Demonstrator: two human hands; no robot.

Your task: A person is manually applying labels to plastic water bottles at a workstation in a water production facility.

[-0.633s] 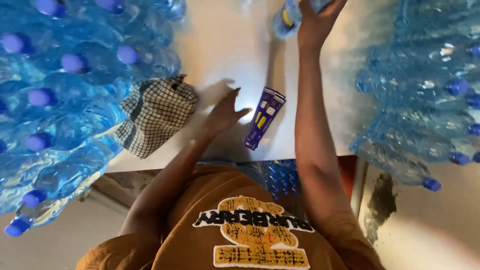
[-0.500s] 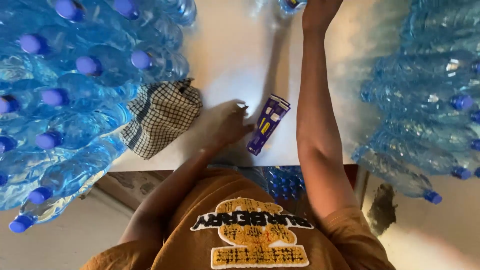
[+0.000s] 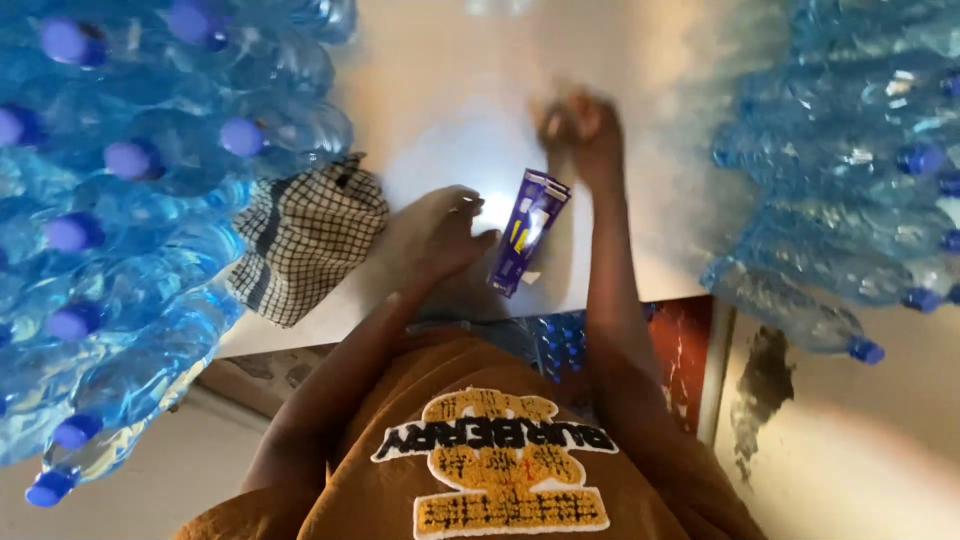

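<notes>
Nearest, the left hand is laid flat and open on the white table, fingertips just beside the purple packet, checked cloth alongside. Farther, the right hand is blurred; grip cannot be told. Blue bottles are stacked at both sides.

right hand blurred, its grip unreadable.

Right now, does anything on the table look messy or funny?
Yes. A crumpled black-and-white checked cloth hangs partly over the white table's front edge, against the heap of blue-capped plastic bottles. A flat purple packet lies askew.
</notes>
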